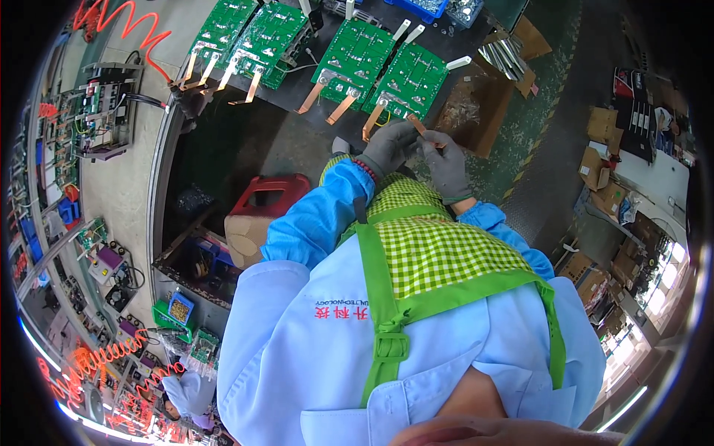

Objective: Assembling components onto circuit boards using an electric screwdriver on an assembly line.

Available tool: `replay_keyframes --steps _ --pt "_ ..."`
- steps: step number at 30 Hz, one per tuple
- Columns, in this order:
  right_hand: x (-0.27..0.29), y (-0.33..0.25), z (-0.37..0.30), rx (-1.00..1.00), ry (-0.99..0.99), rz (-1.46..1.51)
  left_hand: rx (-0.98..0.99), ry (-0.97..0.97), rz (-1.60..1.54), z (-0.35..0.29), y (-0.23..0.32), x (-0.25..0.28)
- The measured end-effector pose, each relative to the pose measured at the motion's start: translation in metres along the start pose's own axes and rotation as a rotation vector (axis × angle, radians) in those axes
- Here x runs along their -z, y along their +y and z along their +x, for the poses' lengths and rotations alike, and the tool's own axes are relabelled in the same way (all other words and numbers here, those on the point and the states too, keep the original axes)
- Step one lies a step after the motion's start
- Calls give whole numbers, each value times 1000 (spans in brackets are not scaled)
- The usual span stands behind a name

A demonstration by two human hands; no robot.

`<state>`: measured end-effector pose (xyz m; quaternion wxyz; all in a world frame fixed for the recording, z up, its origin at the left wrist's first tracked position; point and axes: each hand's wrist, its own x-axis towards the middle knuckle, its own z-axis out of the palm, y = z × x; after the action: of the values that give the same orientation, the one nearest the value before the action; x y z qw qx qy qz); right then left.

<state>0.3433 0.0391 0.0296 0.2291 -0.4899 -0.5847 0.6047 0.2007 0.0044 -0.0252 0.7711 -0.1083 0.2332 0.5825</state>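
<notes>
My left hand, in a grey glove, is beneath the near edge of the rightmost green circuit board. Its fingers curl inward, and what they hold, if anything, is hidden. Close beside it, my right hand, also gloved, pinches the end of a copper strip that sticks out from that board. A second copper strip hangs from the board's left corner. To its left lies another green circuit board with two copper strips of its own.
More green boards with copper strips lie farther left on the dark bench. A blue bin stands at the back. Right of the bench is an open cardboard box. A red stool stands at my left, near an orange coiled hose.
</notes>
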Motion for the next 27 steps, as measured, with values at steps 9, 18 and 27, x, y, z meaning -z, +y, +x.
replay_keyframes --steps 9,18,27 --pt "-5 -2 -13 67 -36 -304 -99 185 342 8 0 2" --pt "62 -35 13 -11 -279 -498 -320 278 856 6 6 -4" --pt "141 -74 210 148 27 -555 -184 306 738 18 6 14"
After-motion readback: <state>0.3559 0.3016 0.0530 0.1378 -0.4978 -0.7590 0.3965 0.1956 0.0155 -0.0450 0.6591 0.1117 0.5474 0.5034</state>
